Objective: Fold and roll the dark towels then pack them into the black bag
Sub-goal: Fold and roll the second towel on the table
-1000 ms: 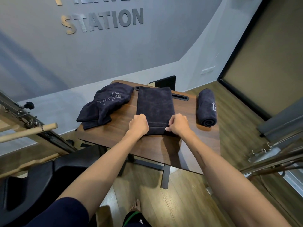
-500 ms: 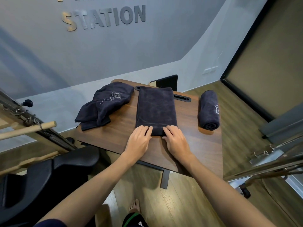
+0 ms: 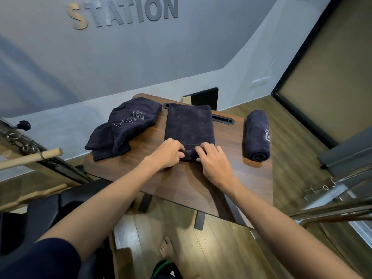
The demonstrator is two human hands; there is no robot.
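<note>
Folded towel (image 3: 190, 125) plush, flat | near edge curled | left hand (image 3: 168, 155), right hand (image 3: 213, 162) both pinching roll

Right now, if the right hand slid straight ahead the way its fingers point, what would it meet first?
The right hand is already gripping the near rolled edge of the folded towel, so it would just run up that towel. Beyond it lies the table slot, depth uncertain.

soft even light, sharp centre, warped edges
</note>
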